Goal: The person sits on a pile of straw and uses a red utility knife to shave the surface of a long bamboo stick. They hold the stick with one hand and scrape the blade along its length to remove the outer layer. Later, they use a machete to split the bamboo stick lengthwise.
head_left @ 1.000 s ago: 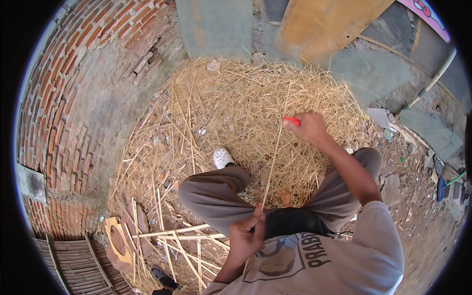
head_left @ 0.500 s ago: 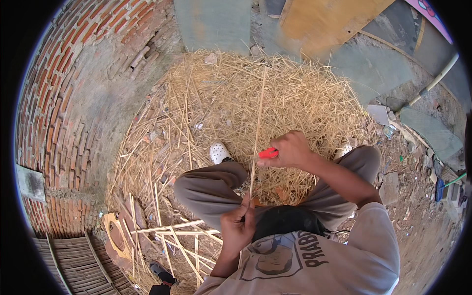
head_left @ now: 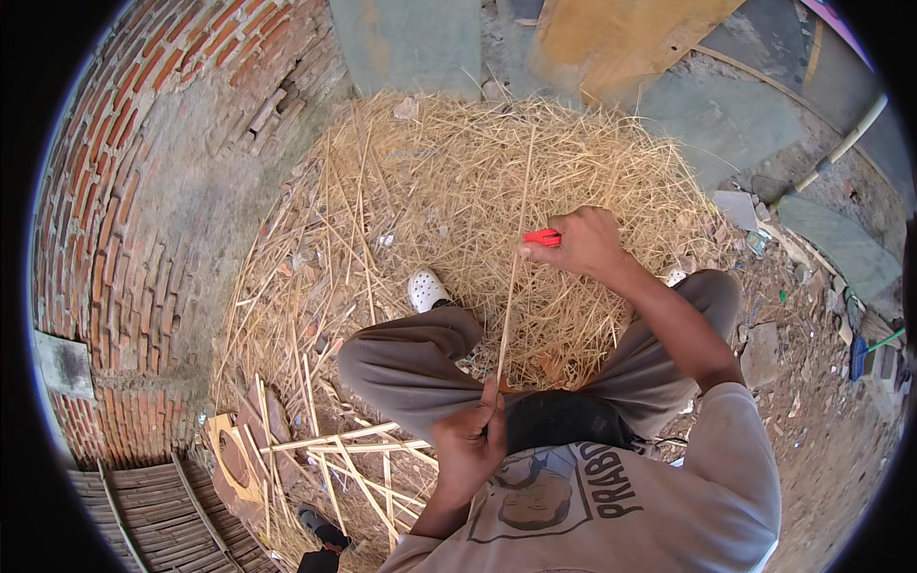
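Observation:
A long, thin bamboo strip runs away from my lap over the pile of pale shavings. My left hand is closed on its near end, beside the black cloth on my lap. Farther out, my right hand is closed round a red-handled knife, held against the strip; its blade is too small to make out. My bent legs lie on both sides of the strip, and a white clog is on my left foot.
Several split bamboo strips lie crossed at the lower left. Near them are a yellowish board with a round hole and another person's dark shoe. A brick wall rises at left; sheets lean at the back.
My right hand has slid the red-handled knife outward along the strip, away from my lap. My left hand stays at the near end, slightly lower and to the right.

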`<act>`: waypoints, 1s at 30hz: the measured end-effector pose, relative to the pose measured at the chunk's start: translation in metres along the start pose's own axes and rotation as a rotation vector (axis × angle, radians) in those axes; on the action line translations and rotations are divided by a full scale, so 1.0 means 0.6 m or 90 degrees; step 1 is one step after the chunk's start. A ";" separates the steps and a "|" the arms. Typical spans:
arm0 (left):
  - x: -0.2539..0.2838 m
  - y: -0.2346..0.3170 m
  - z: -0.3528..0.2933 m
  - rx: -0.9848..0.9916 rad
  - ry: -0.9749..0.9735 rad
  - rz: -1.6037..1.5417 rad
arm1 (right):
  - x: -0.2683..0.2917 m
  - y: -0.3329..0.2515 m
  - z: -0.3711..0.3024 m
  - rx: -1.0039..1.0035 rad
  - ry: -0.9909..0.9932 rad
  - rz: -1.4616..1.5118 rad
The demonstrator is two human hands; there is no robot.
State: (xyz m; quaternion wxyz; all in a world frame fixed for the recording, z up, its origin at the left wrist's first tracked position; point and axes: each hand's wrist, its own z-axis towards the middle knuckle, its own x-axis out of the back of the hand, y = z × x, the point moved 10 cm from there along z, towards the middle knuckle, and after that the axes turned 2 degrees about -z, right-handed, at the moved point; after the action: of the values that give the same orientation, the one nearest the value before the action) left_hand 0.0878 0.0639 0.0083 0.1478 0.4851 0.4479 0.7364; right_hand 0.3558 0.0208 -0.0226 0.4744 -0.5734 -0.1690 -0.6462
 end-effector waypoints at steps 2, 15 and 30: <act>0.001 0.003 -0.004 -0.009 0.009 0.003 | -0.010 0.007 0.001 -0.010 -0.009 -0.021; -0.001 0.014 -0.026 -0.011 -0.054 0.025 | -0.016 0.079 0.028 -0.107 -0.051 -0.049; 0.011 -0.037 -0.052 0.131 0.005 -0.181 | 0.022 0.279 0.070 -0.360 -0.063 -0.002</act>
State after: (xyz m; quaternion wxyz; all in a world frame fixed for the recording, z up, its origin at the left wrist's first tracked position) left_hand 0.0532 0.0642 -0.0096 0.1987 0.4265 0.5855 0.6601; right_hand 0.5165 -0.0351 -0.0535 0.2861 -0.7136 -0.0057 -0.6395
